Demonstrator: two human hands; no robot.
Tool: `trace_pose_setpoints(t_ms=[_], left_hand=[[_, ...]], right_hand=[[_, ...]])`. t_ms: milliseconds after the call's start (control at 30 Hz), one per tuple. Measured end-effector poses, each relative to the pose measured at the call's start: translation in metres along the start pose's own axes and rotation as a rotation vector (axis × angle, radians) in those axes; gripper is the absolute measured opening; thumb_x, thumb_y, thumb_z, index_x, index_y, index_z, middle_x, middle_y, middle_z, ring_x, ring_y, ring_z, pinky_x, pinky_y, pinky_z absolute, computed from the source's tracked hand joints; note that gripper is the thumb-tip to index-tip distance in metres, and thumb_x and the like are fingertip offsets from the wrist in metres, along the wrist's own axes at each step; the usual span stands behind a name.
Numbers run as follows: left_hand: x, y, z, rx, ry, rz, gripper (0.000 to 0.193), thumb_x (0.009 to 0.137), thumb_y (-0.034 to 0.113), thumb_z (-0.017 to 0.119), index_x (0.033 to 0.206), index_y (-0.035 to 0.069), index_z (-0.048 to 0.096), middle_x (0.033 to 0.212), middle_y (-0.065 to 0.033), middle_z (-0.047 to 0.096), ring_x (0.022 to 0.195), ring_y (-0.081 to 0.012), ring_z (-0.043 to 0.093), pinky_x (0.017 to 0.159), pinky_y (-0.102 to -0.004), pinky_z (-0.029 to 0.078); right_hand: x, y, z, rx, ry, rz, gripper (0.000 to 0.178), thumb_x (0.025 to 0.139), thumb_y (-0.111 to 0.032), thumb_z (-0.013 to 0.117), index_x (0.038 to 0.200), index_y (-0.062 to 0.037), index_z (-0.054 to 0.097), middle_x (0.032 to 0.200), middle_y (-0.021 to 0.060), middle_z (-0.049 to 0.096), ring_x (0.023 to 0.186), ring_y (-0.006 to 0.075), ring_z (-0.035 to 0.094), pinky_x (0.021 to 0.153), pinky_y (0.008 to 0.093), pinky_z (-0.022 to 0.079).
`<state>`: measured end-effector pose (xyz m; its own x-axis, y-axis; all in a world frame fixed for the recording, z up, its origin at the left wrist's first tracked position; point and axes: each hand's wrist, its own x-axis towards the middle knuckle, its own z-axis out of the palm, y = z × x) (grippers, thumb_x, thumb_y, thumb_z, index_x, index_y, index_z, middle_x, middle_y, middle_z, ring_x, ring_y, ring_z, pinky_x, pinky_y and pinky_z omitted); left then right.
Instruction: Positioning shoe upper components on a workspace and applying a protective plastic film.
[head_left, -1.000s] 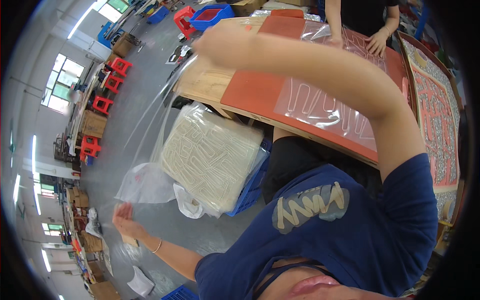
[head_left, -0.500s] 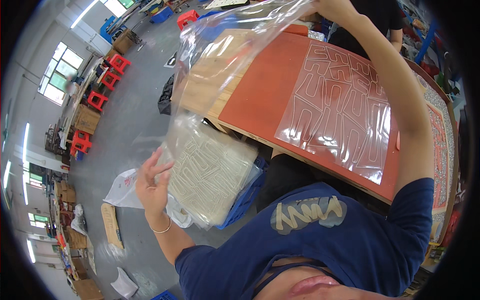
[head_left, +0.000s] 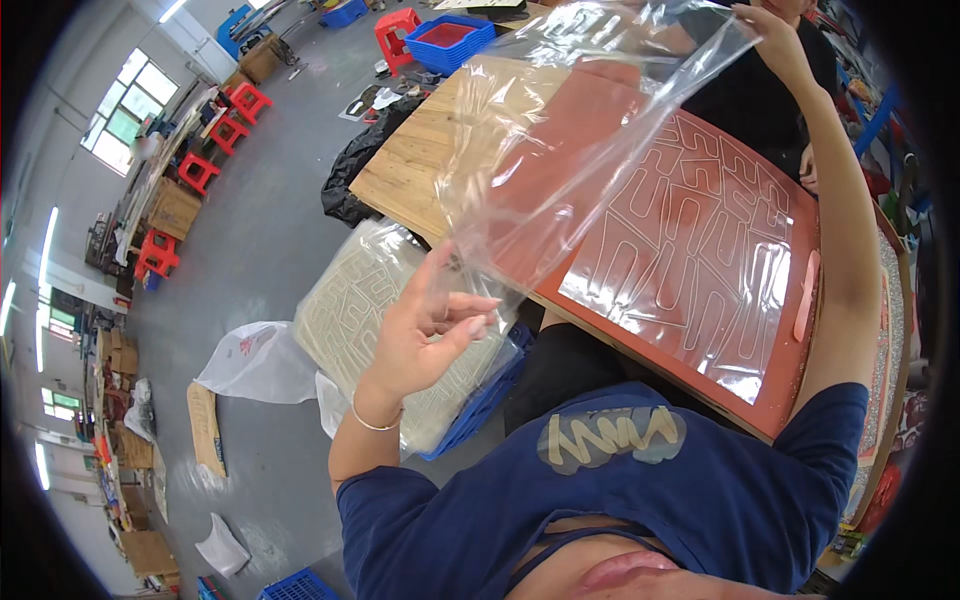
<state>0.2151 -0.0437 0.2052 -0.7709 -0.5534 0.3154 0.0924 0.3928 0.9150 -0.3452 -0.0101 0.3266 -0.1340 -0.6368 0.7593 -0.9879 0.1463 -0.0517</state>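
A loose clear plastic sheet (head_left: 560, 170) hangs between my two hands over the table. My right hand (head_left: 772, 38), arm raised at the far right, pinches its upper corner. My left hand (head_left: 425, 325) is at its lower left corner, the film caught at the index finger while the thumb stands apart. To the right, another clear sheet with raised looped outlines (head_left: 690, 220) lies flat on a red mat (head_left: 750, 390). Below my left hand is a stack of similar patterned sheets (head_left: 350, 290) on a blue crate (head_left: 480, 400).
A bare wooden board (head_left: 400, 165) forms the table's left part. Someone in a black top (head_left: 745, 85) is across the table. Blue trays (head_left: 450, 45) and red stools (head_left: 250, 102) stand beyond. A white bag (head_left: 255, 365) and a black bag (head_left: 350, 175) lie on the floor.
Both hands have moved right, carrying the loose sheet from above the stack and wooden board to partly over the red mat. The person across the table shows more.
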Motion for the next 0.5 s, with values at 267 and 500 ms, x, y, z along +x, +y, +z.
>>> trace_pose_setpoints(t_ms=[267, 500], left_hand=[[0.051, 0.006, -0.009, -0.58, 0.103, -0.04, 0.066, 0.089, -0.001, 0.048, 0.144, 0.005, 0.013, 0.096, -0.0234, 0.064, 0.072, -0.0276, 0.068, 0.048, -0.0295, 0.057], [0.08, -0.052, -0.07, -0.548, 0.494, -0.011, 0.037, 0.093, 0.011, 0.044, 0.128, -0.002, 0.042, 0.093, -0.0227, 0.065, 0.065, -0.0262, 0.067, 0.042, -0.028, 0.054]], right_hand=[[0.031, 0.002, -0.032, 0.278, 0.015, 0.04, 0.016, 0.078, -0.005, 0.065, 0.094, -0.0001, 0.065, 0.099, 0.0136, 0.055, 0.098, 0.0274, 0.054, 0.081, 0.0343, 0.047], [0.104, -0.023, 0.071, 0.328, 0.119, -0.302, 0.023, 0.071, -0.011, 0.065, 0.093, -0.0068, 0.068, 0.112, 0.0178, 0.054, 0.104, 0.0354, 0.051, 0.088, 0.0444, 0.042]])
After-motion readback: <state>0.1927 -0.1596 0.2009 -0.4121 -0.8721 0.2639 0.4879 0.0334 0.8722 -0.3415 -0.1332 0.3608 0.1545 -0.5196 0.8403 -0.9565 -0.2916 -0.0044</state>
